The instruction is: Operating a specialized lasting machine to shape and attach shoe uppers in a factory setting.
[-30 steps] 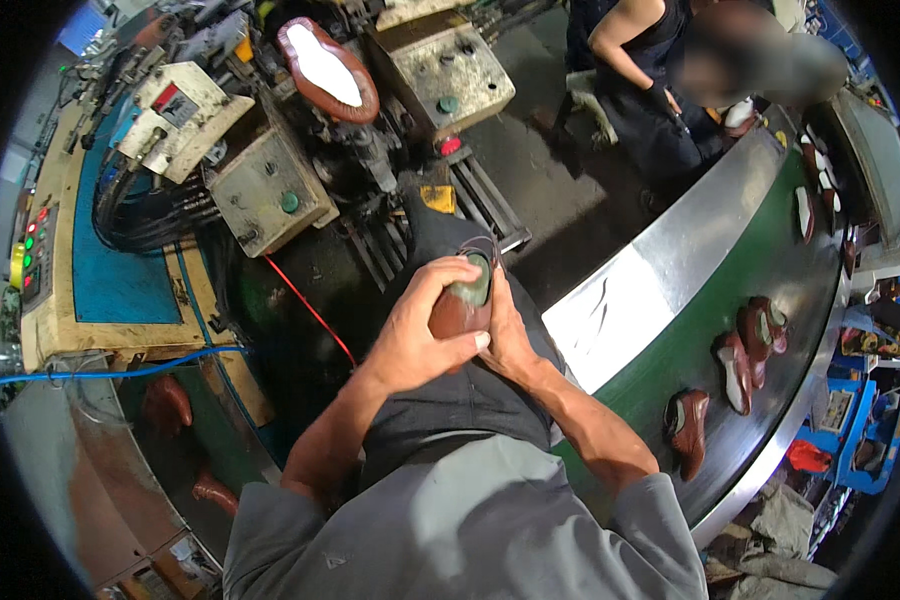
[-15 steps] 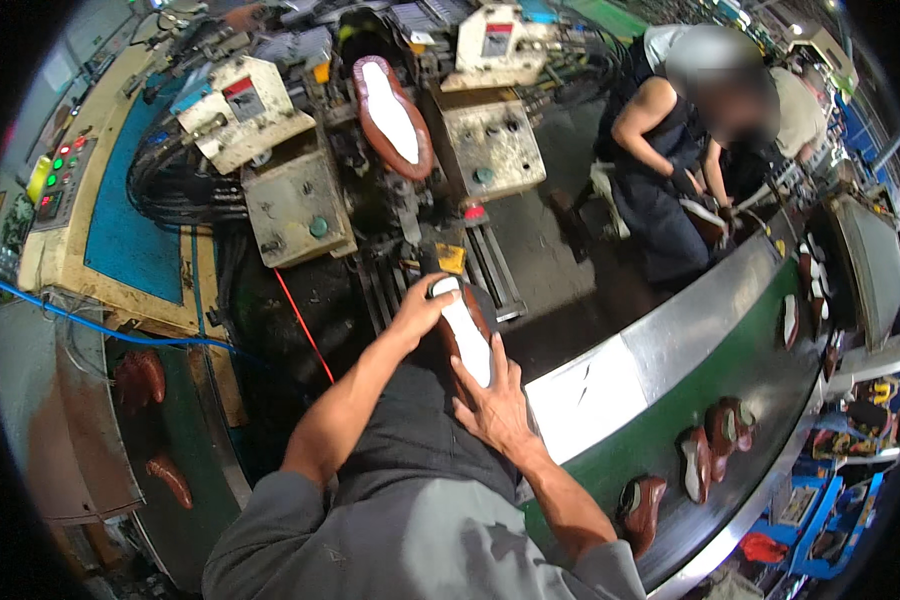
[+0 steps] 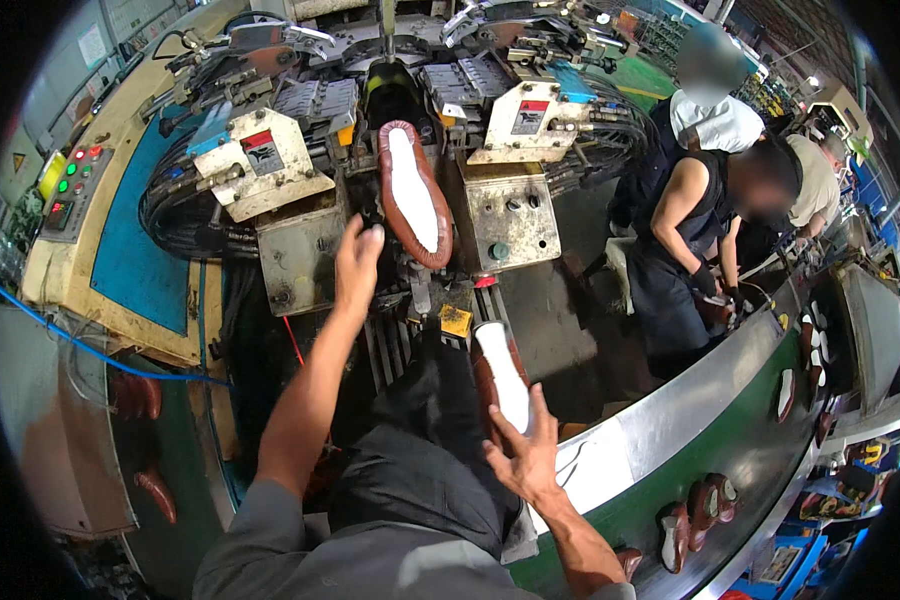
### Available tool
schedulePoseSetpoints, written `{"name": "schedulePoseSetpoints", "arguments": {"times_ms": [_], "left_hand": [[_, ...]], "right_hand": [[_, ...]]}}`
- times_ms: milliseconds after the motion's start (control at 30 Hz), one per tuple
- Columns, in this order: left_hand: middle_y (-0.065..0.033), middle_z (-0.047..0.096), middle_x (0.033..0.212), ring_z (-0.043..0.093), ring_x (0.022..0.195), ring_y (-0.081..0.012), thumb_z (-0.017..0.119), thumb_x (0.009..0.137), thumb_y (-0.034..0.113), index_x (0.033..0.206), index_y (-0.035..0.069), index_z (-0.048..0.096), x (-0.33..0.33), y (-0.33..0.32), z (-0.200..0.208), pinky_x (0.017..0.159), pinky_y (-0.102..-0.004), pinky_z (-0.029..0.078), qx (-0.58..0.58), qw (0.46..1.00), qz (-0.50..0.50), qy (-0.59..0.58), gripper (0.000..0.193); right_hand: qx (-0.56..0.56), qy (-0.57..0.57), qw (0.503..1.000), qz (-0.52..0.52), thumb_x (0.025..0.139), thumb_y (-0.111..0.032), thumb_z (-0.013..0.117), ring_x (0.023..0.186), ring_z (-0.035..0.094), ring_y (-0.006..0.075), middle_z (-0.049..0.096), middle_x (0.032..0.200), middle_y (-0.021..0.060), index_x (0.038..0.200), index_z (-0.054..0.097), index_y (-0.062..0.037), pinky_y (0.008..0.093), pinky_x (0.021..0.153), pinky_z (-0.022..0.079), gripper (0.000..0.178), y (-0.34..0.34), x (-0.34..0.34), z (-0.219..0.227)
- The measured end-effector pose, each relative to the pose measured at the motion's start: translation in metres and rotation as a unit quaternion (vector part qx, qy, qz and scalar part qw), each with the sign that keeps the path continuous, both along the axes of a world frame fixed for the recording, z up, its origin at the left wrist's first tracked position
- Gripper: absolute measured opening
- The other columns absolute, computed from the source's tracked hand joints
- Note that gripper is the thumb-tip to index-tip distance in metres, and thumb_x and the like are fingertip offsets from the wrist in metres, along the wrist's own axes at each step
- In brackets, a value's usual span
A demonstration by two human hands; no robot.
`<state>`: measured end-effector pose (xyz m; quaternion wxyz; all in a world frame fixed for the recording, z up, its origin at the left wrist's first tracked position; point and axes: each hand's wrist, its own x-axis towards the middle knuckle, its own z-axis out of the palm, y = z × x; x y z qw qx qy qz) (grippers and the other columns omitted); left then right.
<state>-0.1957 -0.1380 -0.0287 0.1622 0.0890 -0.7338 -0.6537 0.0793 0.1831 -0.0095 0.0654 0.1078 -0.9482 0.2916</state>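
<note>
Brown shoe (image 3: 507, 382) sits in the right hand (image 3: 527, 455), fingers pinching its near end; the left hand (image 3: 358, 262), fingers parted, hovers beside the mounted shoe (image 3: 414, 195); likely a handling step; the next move calls for steady grip.

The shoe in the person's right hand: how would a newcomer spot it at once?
Find the big machine at the top middle, then look below it and slightly right. There the right hand holds a brown shoe, its white underside facing up. The similar shoe above it sits on the machine; this one is in the person's grasp.
</note>
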Motion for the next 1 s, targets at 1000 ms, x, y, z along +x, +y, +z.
{"name": "schedulePoseSetpoints", "arguments": {"times_ms": [1000], "left_hand": [[-0.0328,0.068,0.132,0.079,0.105,-0.0420,0.091,0.075,0.056,0.158,-0.011,0.041,0.191,-0.066,0.110,0.081,-0.0540,0.072,0.448,0.848,-0.264,-0.102,0.118]], "right_hand": [[0.033,0.130,0.987,0.088,0.089,-0.033,0.082,0.137,0.048,0.0583,0.019,0.177,0.0345,0.156,0.064,-0.0347,0.0604,0.110,0.055,0.069,-0.159,-0.322,0.054]]}}
